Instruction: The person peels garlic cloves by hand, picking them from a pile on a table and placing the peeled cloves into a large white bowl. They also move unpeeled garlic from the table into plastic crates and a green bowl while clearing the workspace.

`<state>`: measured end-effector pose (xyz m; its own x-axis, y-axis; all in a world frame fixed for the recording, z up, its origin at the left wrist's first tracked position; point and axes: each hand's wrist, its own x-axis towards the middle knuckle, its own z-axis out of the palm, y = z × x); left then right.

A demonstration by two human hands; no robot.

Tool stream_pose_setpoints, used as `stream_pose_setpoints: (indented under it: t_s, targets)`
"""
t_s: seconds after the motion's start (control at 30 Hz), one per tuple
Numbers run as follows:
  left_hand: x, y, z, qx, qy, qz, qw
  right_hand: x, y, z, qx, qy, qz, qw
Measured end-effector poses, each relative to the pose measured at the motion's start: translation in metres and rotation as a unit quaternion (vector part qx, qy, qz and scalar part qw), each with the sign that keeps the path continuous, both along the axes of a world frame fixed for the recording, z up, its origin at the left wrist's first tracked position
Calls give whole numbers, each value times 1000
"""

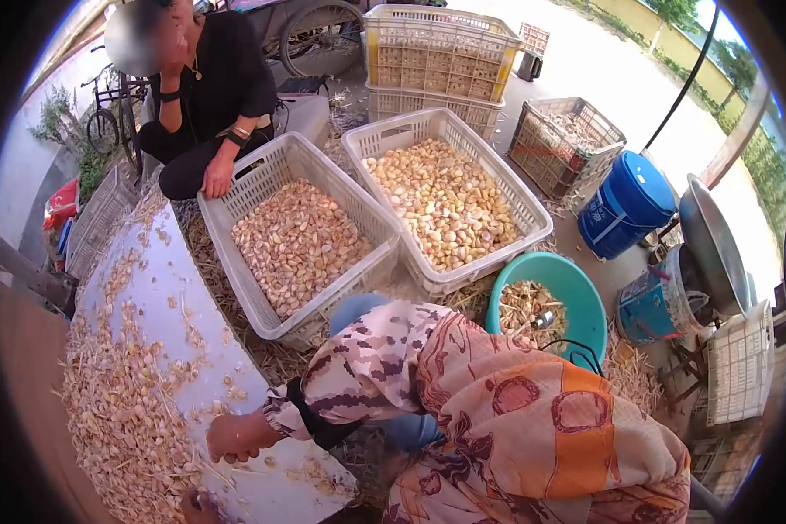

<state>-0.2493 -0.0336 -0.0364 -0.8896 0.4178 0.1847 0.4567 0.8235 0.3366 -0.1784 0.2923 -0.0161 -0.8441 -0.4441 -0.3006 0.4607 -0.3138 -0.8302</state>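
1. Fingers [242, 456] of the right hand [236, 436] are curling inward, nearly closed, over the near end of the worktop [170, 301]; what they are holding, if anything, is hidden.
2. Left hand [201, 506] is showing only partly beside the worktop's near end, so its opening and hold I cannot tell.
3. Garlic cloves [127, 410] are lying heaped along the worktop's left side, with loose ones scattering across its pale surface.
4. Pinkish cloves [301, 244] are filling a crate [275, 334] just right of the worktop; yellower cloves [445, 201] are filling a second crate [445, 283] farther right.
5. Beyond the worktop's far end, a person [223, 74] is crouching, one hand resting on the nearer crate's rim.
6. Well right of the worktop, a teal basin [596, 306] is holding dry stalks, and a blue bucket [624, 210] is standing past it.
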Motion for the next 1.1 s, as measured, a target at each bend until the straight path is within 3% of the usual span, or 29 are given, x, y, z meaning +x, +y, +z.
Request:
stream_pose_setpoints:
  t_s: [0.03, 0.07, 0.13, 0.17, 0.2, 0.27, 0.3, 0.4, 0.5, 0.53, 0.57, 0.6, 0.7, 0.73, 0.8, 0.83, 0.87, 0.93, 0.97, 1.03, 1.1]
  targets:
    - [7, 8, 16, -17, -67, 36, 997, 1, 2, 2, 16, 4, 0, 1000]
    - [8, 18, 24, -17, -67, 19, 997, 0, 4, 2, 17, 3, -17, 1000]
    - [20, 30, 41, 20, -27, 111, 993, -3, 0, -1, -75, -76, -70, 992]
    - [44, 66, 63, 142, -32, 164, 976, 5, 2, 9, -15, -12, -86, 996]
    - [56, 83, 77, 140, -34, 158, 977, 6, 3, 8, -16, -14, -92, 996]
    - [74, 112, 96, 261, -151, 94, 949, 5, -2, 3, -12, 73, -53, 996]
    - [89, 135, 104, 318, -169, 72, 930, 5, -12, -2, -13, 56, -90, 994]
    - [117, 183, 109, 333, -176, 32, 926, 23, -4, 28, 30, 104, -100, 989]
    - [110, 190, 78, 346, -168, 48, 922, 15, -5, 1, 63, 297, -178, 936]
    - [113, 193, 72, 402, -190, 37, 895, 28, 8, 24, 53, 124, -132, 982]
    - [118, 204, 74, 444, -191, 71, 873, 33, 11, 33, 66, 80, -134, 986]
    - [118, 206, 74, 474, -206, 73, 853, 38, 19, 43, 23, 48, -98, 994]
    - [111, 199, 64, 515, -271, 92, 808, 33, 20, 45, 145, 97, -85, 981]
    - [106, 198, 69, 518, -309, 74, 794, 28, 22, 39, 108, 45, -97, 988]
    - [59, 167, 58, 439, -133, 56, 887, 18, 29, 36, 54, -3, -139, 989]
    - [25, 145, 59, 331, 9, 75, 941, 13, 33, 40, 28, -24, -148, 988]
    - [-12, 122, 60, 208, 147, 89, 963, 7, 38, 41, 1, -45, -160, 986]
    - [-65, 90, 49, -27, 249, 79, 965, 3, 45, 39, -23, -47, -160, 986]
    - [-67, 89, 35, -26, 247, 79, 965, 1, 47, 38, -48, -53, -167, 983]
    - [-67, 95, 14, -147, 96, 112, 978, -4, 50, 40, -47, -67, -177, 981]
    - [-60, 90, 5, -149, 99, 77, 981, -6, 51, 39, -51, -81, -190, 977]
